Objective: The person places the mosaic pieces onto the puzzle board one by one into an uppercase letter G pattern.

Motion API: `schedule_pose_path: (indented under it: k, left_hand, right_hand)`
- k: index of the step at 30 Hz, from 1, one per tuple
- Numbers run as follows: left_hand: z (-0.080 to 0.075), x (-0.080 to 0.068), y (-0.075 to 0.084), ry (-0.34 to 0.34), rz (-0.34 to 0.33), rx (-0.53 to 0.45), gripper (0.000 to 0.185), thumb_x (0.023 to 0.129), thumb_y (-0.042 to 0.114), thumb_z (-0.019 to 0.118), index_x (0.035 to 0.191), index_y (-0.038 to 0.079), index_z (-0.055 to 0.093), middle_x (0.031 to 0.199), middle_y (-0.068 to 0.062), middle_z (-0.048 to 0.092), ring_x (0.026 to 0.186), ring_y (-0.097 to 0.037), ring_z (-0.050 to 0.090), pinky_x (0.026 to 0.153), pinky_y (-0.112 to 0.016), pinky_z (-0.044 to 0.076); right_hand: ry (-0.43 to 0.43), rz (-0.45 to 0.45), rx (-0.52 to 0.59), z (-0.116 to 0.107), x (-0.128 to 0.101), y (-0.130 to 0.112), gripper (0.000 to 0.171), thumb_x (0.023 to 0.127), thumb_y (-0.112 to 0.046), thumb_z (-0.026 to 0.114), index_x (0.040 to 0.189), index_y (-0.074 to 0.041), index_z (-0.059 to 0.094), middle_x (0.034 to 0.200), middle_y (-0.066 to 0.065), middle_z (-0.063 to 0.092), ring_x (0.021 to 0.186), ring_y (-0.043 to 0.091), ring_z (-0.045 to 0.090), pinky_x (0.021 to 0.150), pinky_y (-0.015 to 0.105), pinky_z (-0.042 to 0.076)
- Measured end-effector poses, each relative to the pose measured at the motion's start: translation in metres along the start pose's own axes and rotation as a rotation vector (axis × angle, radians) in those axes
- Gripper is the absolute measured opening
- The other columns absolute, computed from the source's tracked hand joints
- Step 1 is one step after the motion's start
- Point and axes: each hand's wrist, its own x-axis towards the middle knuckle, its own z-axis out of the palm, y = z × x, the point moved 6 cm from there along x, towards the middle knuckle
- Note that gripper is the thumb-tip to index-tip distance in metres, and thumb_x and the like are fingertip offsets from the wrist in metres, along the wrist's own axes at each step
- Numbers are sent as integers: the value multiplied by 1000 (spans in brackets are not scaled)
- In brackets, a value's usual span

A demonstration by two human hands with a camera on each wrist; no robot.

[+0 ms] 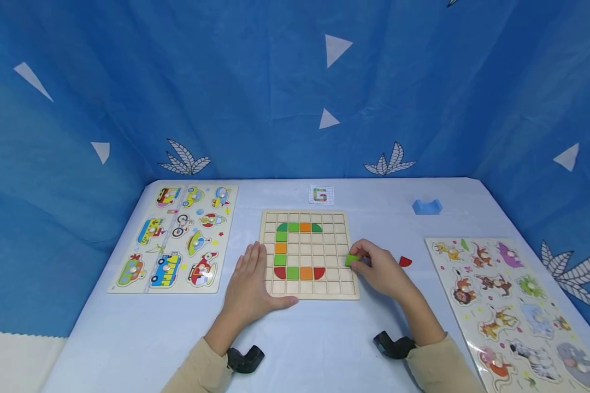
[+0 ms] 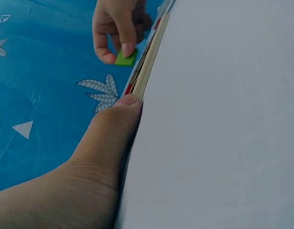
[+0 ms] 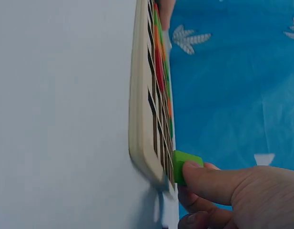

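Note:
A wooden grid board lies mid-table, with green, orange and red pieces set in its cells in a C-like outline. My left hand rests along the board's left side, fingers straight and thumb spread at the front edge. Between thumb and fingers my right hand pinches a light green square tile at the board's right edge. The right wrist view shows that tile held by the thumb close to the board's rim. A red quarter-round piece lies on the table just right of the right hand.
Behind the board lies a small card with a coloured G pattern. A vehicle puzzle board is at the left, an animal puzzle board at the right. A blue notched block sits at the back right. Blue curtains surround the table.

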Motion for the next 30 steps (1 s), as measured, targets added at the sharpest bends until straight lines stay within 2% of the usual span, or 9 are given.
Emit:
schedule_pose_path:
  k: [3, 8, 17, 24, 26, 30]
  left_hand:
    - [1, 0, 1, -3, 1, 0, 137, 62, 84, 68, 159, 4, 14, 168, -11, 10, 156, -30, 8, 126, -50, 13]
    - [1, 0, 2, -18, -8, 16, 137, 62, 84, 68, 159, 4, 12, 168, -11, 8, 156, -29, 6, 126, -49, 12]
    - [0, 0, 1, -24, -14, 12, 138, 62, 84, 68, 159, 4, 12, 168, -11, 9, 156, -29, 6, 126, -49, 12]
    - [0, 0, 1, -28, -14, 5, 138, 62, 84, 68, 159, 4, 12, 168, -11, 9, 157, -29, 5, 127, -49, 11]
    - [0, 1, 1, -26, -14, 8, 137, 62, 84, 68, 159, 4, 13, 168, -12, 9, 156, -29, 6, 126, -49, 12]
    - [0, 1, 1, -27, -17, 11, 138, 62, 84, 68, 159, 4, 13, 168, -12, 9, 156, -29, 6, 126, -49, 12]
  right_hand:
    - [-9, -9, 36, 12, 5, -12, 19, 91, -12, 72, 104, -19, 60, 93, -1, 62, 76, 17, 52, 65, 25, 46]
    - [-14, -25, 51, 25, 11, -29, 20, 89, -14, 74, 104, -21, 62, 90, -3, 61, 80, 16, 54, 71, 25, 48]
    - [-34, -44, -7, 41, 19, -42, 21, 87, -17, 77, 101, -25, 64, 87, -6, 60, 81, 13, 55, 74, 27, 50]
    - [-20, -42, -62, 42, 20, -45, 18, 87, -18, 77, 101, -27, 69, 105, -8, 60, 103, 14, 61, 94, 35, 55]
    - [-19, -44, -76, 43, 20, -45, 18, 87, -19, 77, 102, -27, 71, 107, -8, 60, 104, 13, 61, 94, 34, 56]
    - [-17, -73, -111, 43, 19, -46, 17, 88, -19, 76, 105, -23, 76, 103, -8, 59, 93, 10, 59, 82, 26, 55]
